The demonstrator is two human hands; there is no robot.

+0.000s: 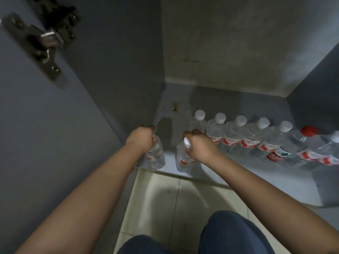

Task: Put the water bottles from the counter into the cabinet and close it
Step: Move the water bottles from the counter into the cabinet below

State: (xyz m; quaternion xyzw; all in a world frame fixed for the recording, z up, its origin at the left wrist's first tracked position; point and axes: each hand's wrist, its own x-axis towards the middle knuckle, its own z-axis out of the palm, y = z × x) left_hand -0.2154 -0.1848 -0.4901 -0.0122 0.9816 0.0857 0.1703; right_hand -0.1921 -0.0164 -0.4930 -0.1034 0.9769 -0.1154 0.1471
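I look down into an open low cabinet with a grey shelf floor [211, 105]. My left hand [141, 139] grips the top of a clear water bottle [156, 158] that stands at the shelf's front left corner. My right hand [199, 144] holds the neck of a second bottle [183, 160], white cap showing beside my fingers, just right of the first. A row of several white-capped bottles [233, 136] with red labels runs along the shelf to the right, ending near a red-capped bottle [293, 143].
The open cabinet door [27, 143] with its metal hinge [44, 44] stands close on the left. Pale floor tiles [165, 195] lie below the shelf edge. My knees in dark trousers [229, 235] sit at the bottom. The back left of the shelf holds only shadows.
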